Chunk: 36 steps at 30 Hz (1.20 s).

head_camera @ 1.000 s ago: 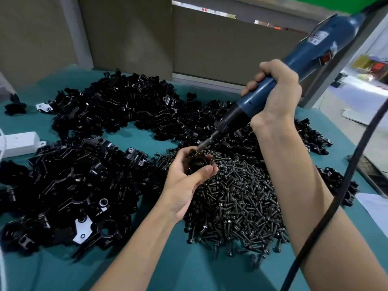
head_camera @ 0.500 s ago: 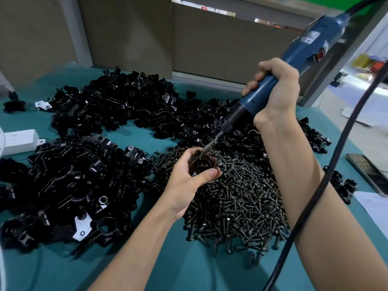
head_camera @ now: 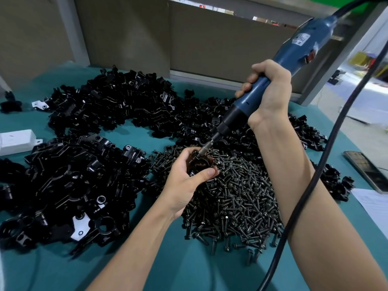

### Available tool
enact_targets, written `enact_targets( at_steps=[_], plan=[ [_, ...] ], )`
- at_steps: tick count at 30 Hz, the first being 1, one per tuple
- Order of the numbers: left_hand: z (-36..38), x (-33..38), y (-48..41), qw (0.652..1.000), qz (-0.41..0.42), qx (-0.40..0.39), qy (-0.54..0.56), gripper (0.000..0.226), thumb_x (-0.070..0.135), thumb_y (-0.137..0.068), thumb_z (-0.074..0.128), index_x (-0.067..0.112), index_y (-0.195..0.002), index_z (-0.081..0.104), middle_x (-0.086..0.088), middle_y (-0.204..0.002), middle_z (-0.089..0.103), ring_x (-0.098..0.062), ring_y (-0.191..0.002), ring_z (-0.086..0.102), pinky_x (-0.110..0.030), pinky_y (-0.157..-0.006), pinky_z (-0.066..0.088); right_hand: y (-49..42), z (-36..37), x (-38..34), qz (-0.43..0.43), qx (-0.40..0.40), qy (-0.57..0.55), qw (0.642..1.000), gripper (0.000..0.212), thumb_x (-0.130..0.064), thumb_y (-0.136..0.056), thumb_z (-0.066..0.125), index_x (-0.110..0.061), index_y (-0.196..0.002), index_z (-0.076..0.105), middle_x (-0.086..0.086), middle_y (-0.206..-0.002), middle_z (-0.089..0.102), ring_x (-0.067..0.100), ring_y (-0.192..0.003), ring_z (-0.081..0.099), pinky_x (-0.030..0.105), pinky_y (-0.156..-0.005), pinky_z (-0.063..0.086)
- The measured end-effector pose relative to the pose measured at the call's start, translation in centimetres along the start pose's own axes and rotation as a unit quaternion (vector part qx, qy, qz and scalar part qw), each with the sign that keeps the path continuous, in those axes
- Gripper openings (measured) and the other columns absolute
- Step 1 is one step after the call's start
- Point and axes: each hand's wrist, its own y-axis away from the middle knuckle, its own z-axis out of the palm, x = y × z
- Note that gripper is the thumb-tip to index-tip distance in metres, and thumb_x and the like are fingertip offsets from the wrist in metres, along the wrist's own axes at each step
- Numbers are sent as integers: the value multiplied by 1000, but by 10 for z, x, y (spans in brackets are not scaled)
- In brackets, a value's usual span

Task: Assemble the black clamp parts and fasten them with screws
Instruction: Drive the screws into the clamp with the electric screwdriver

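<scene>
The left hand (head_camera: 189, 177) holds a black clamp (head_camera: 199, 164) just above the near edge of the screw heap, fingers curled round its far side and the thumb pressed across its front, so that the part sits cupped in the grip. The right hand (head_camera: 270, 95) is wrapped in a full fist round the lower barrel of a blue electric screwdriver (head_camera: 294, 49), which slants down from the upper right. The screwdriver's bit (head_camera: 206, 147) meets the top of the clamp; whether a screw sits under the tip cannot be told, since the spot is too small and dark. A thick black cable (head_camera: 315, 175) leaves the top of the tool and loops down past the right forearm toward the bottom edge. Beneath both hands lies a broad pile of dark screws (head_camera: 241, 196) on the teal worktop (head_camera: 189, 269). To the left a large heap of black clamp parts (head_camera: 69, 185) covers the cloth, with a bare silver bracket (head_camera: 80, 226) lying among them near the front. A second heap of clamp parts (head_camera: 117, 106) stretches across the back and curves round behind the screws. A white box (head_camera: 15, 140) lies at the left edge, and a dark flat device (head_camera: 365, 171) lies beside a sheet of paper (head_camera: 375, 206) at the right.
</scene>
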Motion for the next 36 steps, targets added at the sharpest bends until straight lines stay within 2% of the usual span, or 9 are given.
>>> enact_targets(
  at_steps=[6, 10, 13, 16, 20, 23, 26, 30, 36],
  plan=[
    [-1, 2, 1, 1000, -3, -1, 6, 47, 17, -70, 85, 20, -110, 61, -9, -104, 70, -41, -116, 63, -48, -110, 45, 0, 3, 1, -2, -2, 0, 1000, 19, -1, -80, 57, -11, -68, 47, 3, -56, 47, 15, -44, 41, 26, -47, 41],
    [0, 1, 1, 1000, -5, -5, 1, 41, 9, -76, 79, 18, -111, 59, -6, -103, 71, -34, -110, 68, -46, -109, 47, 0, 3, 2, -4, -3, 3, 1000, 18, -1, -80, 57, -11, -69, 47, 3, -57, 47, 15, -44, 41, 26, -47, 41],
    [0, 2, 1, 1000, -5, -3, -3, 44, 13, -73, 80, 20, -111, 59, -5, -103, 72, -35, -112, 67, -48, -110, 45, 0, 3, 3, -3, -4, 0, 1000, 18, -1, -80, 57, -11, -70, 47, 3, -57, 47, 15, -44, 41, 26, -47, 41],
    [0, 1, 1, 1000, -10, -10, -4, 42, 8, -78, 80, 19, -112, 58, -2, -99, 73, -30, -106, 70, -49, -111, 44, 0, 2, 3, -3, -5, 3, 1000, 17, -1, -80, 58, -11, -70, 47, 3, -57, 47, 15, -44, 42, 26, -47, 41],
    [1, 3, 1, 1000, -10, 6, -14, 45, 18, -70, 81, 22, -109, 60, -9, -106, 71, -36, -115, 65, -50, -112, 42, 0, 2, 4, -1, -6, -4, 1000, 17, -1, -80, 57, -11, -71, 46, 2, -57, 47, 15, -44, 42, 26, -47, 41],
    [1, 3, 1, 1000, -13, 7, -17, 45, 17, -71, 82, 22, -109, 60, -14, -110, 71, -36, -115, 65, -50, -112, 42, 0, 2, 4, -1, -6, -5, 1000, 17, -1, -80, 57, -11, -71, 46, 2, -57, 47, 15, -44, 42, 26, -47, 41],
    [-1, 3, 1, 1000, -17, 5, -23, 43, 13, -75, 83, 22, -110, 60, -13, -110, 71, -34, -113, 66, -51, -112, 42, 0, 3, 5, 0, -4, -6, 1000, 18, -1, -79, 58, -11, -69, 47, 2, -57, 47, 15, -44, 41, 26, -48, 41],
    [0, 3, 0, 999, -23, 17, -36, 49, 23, -68, 81, 23, -113, 60, -16, -119, 68, -35, -120, 61, -51, -115, 37, 0, 3, 6, -1, -3, -4, 1000, 19, -2, -79, 58, -11, -67, 47, 2, -57, 47, 15, -44, 41, 26, -48, 41],
    [-1, 2, 0, 999, -23, 14, -45, 47, 16, -73, 82, 21, -113, 59, -13, -119, 68, -34, -119, 63, -50, -114, 39, -1, 3, 7, 5, -1, -5, 1000, 19, -2, -80, 57, -12, -68, 47, 2, -57, 47, 15, -43, 42, 26, -47, 40]
  ],
)
